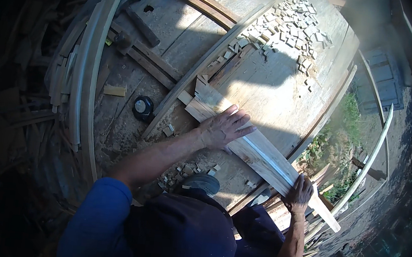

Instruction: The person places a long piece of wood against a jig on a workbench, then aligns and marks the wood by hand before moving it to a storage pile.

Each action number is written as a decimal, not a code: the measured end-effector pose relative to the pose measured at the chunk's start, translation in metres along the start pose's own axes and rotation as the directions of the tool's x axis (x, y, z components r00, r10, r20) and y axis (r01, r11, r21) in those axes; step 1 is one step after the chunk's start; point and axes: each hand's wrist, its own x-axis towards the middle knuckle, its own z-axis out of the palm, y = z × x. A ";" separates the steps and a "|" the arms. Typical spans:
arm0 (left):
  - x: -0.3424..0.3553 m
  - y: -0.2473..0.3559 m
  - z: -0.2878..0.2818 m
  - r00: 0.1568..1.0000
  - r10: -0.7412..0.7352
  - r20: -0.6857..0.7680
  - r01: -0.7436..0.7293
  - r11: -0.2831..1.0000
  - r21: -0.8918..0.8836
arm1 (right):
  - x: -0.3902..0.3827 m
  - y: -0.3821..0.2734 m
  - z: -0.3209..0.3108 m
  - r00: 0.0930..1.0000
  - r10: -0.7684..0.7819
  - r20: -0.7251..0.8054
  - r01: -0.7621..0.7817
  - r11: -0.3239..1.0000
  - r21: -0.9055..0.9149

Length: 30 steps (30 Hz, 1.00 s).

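Note:
A long pale wooden board (257,160) lies slantwise in front of me, with a bright sunlit strip running along it. My left hand (222,128) rests flat on its far-left part, fingers spread. At the nearer right part, my right hand (300,192) grips the board, its fingers bent over the wood; its thumb is not clear. Beyond the right hand a narrow pale strip (326,215) sticks out. The board's left end has a stepped, notched edge and lies by a long curved wooden rail (191,77).
Many small wood offcuts (296,30) lie heaped at the far right of the worktop. A hammer (141,25), a round black tape measure (143,108) and a small wood block (114,91) lie on the left. Stacked planks (90,81) line the left edge; plants (335,142) grow at right.

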 end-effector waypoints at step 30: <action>0.025 -0.013 0.005 0.999 -0.015 0.029 0.018 0.995 -0.093 | 0.025 0.015 -0.001 0.994 -0.069 -0.085 0.067 0.997 -0.026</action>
